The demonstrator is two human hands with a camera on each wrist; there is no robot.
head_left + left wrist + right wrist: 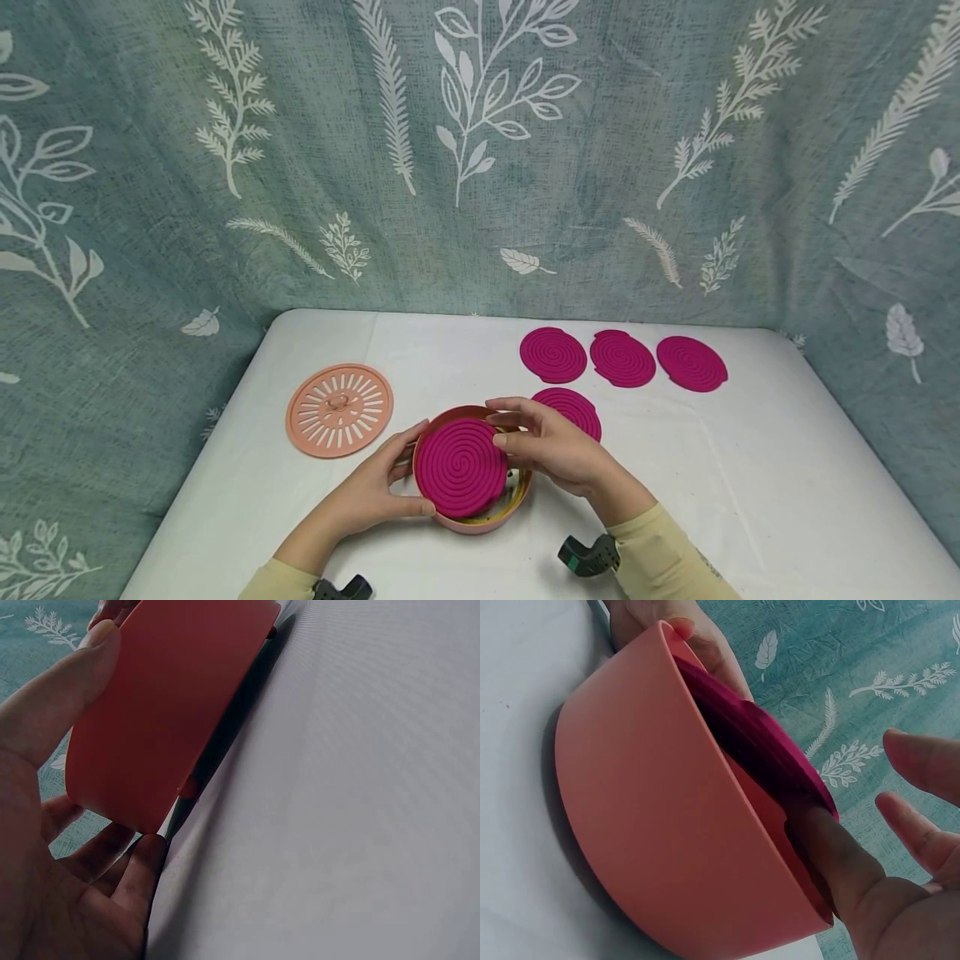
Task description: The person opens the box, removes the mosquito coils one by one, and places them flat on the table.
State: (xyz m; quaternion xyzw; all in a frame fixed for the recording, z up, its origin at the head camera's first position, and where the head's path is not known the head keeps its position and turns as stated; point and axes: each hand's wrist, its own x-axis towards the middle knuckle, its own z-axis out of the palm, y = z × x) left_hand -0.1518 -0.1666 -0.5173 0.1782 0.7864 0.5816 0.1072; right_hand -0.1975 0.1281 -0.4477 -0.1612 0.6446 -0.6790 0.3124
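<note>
A magenta mosquito coil (461, 467), wound in a flat spiral, sits tilted in the mouth of a round pink container (483, 527), its edge rising above the rim. My left hand (375, 483) grips the container's left side, thumb at the near rim and fingers around the wall. In the left wrist view, the smooth container wall (165, 697) lies between thumb and fingers. My right hand (555, 450) is over the right rim. One finger (832, 847) reaches under the coil's edge in the right wrist view, while other fingertips stand spread apart above it. Part of the container's inside is hidden.
Left of the container lies a slotted pink lid (315, 439) with a small raised centre. More magenta coils (552, 354) lie in a row at the back right, and another coil (573, 408) lies just behind my right hand. The white table (750, 500) meets a leaf-patterned curtain (600, 167).
</note>
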